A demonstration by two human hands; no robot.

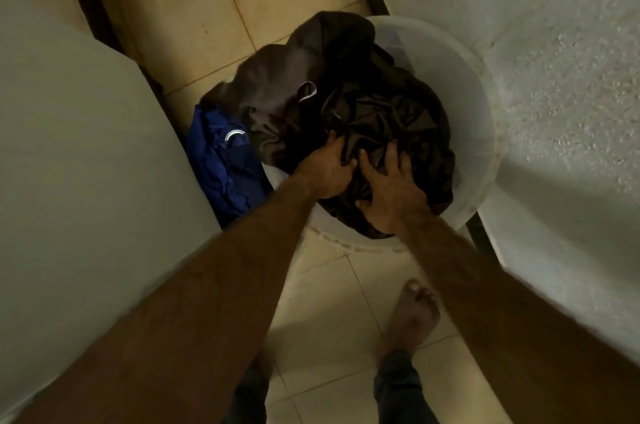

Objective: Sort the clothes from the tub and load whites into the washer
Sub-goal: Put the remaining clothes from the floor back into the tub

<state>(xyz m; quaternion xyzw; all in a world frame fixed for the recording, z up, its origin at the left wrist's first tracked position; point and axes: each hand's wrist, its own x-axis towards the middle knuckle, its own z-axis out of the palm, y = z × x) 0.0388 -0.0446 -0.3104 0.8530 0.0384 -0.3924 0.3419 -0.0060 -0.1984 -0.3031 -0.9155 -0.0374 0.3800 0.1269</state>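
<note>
Bare foot on the tile floor, toes pointing toward the tub, dark trouser hems just behind it. Both bare forearms reach forward and down into the tub, a round see-through white plastic one standing on the floor against the rough wall on the right.

Left hand is inside the near-left part of the tub, fingers curled into the black shiny cloth, gripping a fold of it. Right hand is just beside it, almost touching, fingers spread and fairly straight, palm pressing flat on the same cloth near the front rim, not clamped.

The black cloth is crumpled and fills most of the tub. A brown garment lies past it, draped over the far-left rim and spilling partly outside, with a small light loop tag showing. A blue garment hangs outside the tub on its left, wedged between the tub and a big white box; cannot tell if that is the washer. No white clothes visible in the pile.
</note>
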